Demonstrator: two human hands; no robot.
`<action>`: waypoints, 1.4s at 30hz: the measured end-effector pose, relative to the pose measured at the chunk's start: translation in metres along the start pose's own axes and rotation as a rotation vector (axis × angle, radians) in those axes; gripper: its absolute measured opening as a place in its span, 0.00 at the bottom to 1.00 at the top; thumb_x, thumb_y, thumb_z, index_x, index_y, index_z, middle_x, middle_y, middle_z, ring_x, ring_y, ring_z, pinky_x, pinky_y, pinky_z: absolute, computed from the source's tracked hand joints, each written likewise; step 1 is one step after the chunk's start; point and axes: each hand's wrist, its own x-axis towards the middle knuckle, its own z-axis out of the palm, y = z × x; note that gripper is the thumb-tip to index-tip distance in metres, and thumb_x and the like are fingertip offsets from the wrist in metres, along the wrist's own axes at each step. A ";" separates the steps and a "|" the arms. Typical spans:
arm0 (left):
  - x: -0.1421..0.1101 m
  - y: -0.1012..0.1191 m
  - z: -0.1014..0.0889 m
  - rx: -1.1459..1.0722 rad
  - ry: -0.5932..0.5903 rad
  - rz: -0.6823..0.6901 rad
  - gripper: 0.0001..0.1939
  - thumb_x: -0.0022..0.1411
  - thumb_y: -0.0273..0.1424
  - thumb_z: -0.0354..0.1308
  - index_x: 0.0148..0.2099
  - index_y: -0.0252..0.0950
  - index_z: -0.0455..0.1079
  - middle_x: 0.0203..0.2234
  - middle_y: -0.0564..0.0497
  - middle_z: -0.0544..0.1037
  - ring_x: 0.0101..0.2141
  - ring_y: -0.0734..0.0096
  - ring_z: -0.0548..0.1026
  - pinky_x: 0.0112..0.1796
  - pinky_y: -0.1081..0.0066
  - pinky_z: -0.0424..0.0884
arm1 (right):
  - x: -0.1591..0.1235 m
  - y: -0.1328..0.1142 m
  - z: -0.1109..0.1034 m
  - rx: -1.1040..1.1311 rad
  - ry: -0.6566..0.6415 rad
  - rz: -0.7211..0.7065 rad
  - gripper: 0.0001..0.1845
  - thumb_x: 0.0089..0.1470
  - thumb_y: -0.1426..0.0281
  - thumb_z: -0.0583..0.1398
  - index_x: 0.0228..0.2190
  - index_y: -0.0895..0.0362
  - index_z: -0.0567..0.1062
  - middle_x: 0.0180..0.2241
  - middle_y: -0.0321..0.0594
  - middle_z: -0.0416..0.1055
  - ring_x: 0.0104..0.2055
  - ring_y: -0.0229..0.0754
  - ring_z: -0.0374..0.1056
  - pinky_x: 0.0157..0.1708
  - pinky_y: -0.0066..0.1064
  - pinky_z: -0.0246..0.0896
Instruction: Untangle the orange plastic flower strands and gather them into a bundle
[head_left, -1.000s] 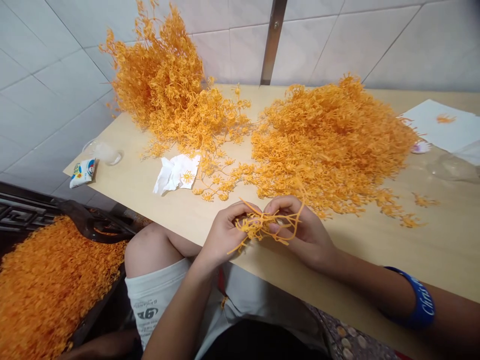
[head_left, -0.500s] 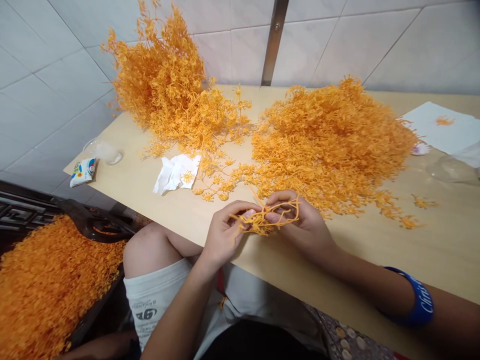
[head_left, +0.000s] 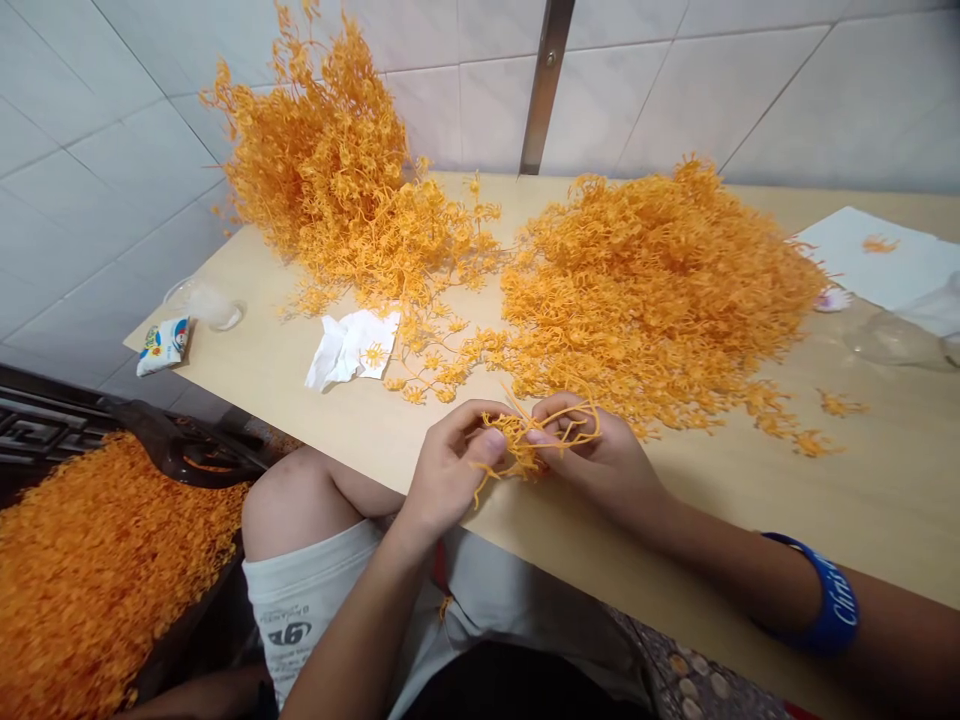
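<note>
Near the table's front edge, both my hands hold one orange plastic flower piece [head_left: 521, 445] with thin branching stems. My left hand [head_left: 450, 465] pinches its clustered end between thumb and fingers, and a thin strand hangs below the thumb. My right hand [head_left: 607, 460] is closed on the stem side, with thin looped strands showing above its fingers. Part of the piece is hidden by the fingers. Just beyond my hands lies a large heap of orange plastic flower pieces [head_left: 660, 280]. A taller orange pile [head_left: 322, 170] stands at the back left against the wall.
Crumpled white paper [head_left: 352, 348] lies left of my hands. A small printed packet [head_left: 163, 345] and a clear plastic cup [head_left: 214, 305] sit at the left end. White paper [head_left: 874, 255] is at right. Below left, a container holds more orange pieces [head_left: 112, 560] beside a dark chair arm [head_left: 187, 450].
My left thumb has shifted on the flower piece, and a strand now hangs lower beneath it. The held piece has turned slightly. The heaps stay as they were.
</note>
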 end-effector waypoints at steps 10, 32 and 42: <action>0.000 0.005 0.002 0.138 0.048 0.084 0.08 0.59 0.35 0.61 0.33 0.34 0.75 0.29 0.49 0.77 0.33 0.69 0.73 0.35 0.73 0.68 | 0.003 -0.007 0.001 -0.042 -0.289 0.066 0.26 0.52 0.50 0.62 0.19 0.56 0.62 0.18 0.30 0.56 0.20 0.32 0.52 0.19 0.26 0.48; 0.011 -0.010 0.005 -0.212 0.304 -0.017 0.16 0.54 0.38 0.66 0.42 0.35 0.72 0.28 0.55 0.74 0.22 0.82 0.69 0.26 0.77 0.68 | -0.002 -0.004 -0.004 -0.162 -0.106 -0.164 0.26 0.62 0.52 0.53 0.18 0.55 0.59 0.19 0.32 0.54 0.21 0.34 0.52 0.21 0.28 0.49; 0.008 -0.008 0.008 -0.193 0.304 -0.005 0.22 0.54 0.33 0.68 0.49 0.39 0.64 0.36 0.51 0.79 0.28 0.76 0.78 0.33 0.74 0.74 | -0.001 -0.004 -0.003 -0.120 -0.091 -0.129 0.25 0.61 0.52 0.54 0.20 0.55 0.61 0.18 0.30 0.52 0.20 0.33 0.49 0.20 0.28 0.47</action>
